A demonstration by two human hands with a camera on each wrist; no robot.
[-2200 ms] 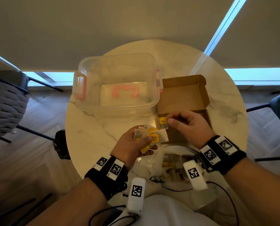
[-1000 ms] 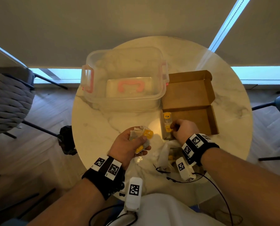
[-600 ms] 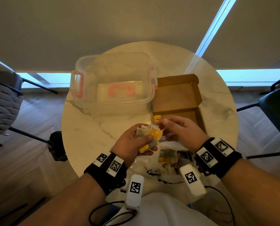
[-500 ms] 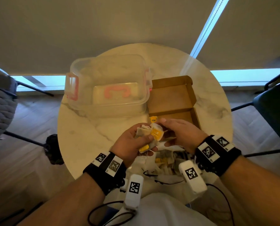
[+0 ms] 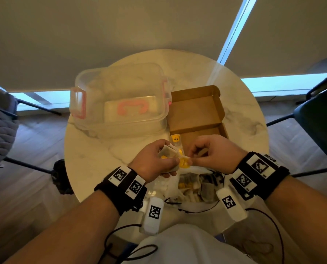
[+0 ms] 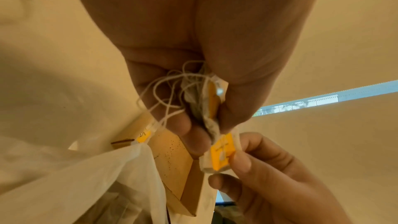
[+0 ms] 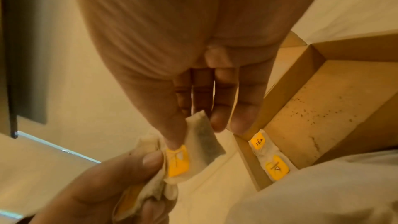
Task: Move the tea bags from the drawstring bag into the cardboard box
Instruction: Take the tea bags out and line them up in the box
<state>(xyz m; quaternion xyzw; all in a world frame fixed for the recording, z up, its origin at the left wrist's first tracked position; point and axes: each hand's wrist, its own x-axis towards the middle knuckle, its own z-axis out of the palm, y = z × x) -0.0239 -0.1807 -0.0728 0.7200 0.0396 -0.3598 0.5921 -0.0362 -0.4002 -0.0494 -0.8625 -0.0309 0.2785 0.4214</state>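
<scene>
My left hand [image 5: 158, 159] grips a bunch of tea bags [image 5: 168, 151] with tangled strings [image 6: 168, 91] above the table's near side. My right hand [image 5: 210, 153] pinches one tea bag with a yellow tag [image 5: 184, 163] [image 7: 193, 152] [image 6: 221, 152] at the edge of that bunch, thumb against the tag. The open cardboard box [image 5: 198, 119] lies just beyond my hands; two tea bags [image 5: 176, 141] [image 7: 269, 156] lie along its left wall. The white drawstring bag [image 5: 193, 185] lies open below my hands with several tea bags inside.
A clear plastic tub [image 5: 118, 103] with pink clasps stands upside down left of the box on the round marble table [image 5: 94, 155]. Chairs stand at the far left [image 5: 0, 126] and far right [image 5: 320, 121]. Cables run from my wrist cameras across my lap.
My right hand put a tea bag in the box, came back to the bunch and now pinches another bag. My left hand turned slightly inward, still gripping the bunch.
</scene>
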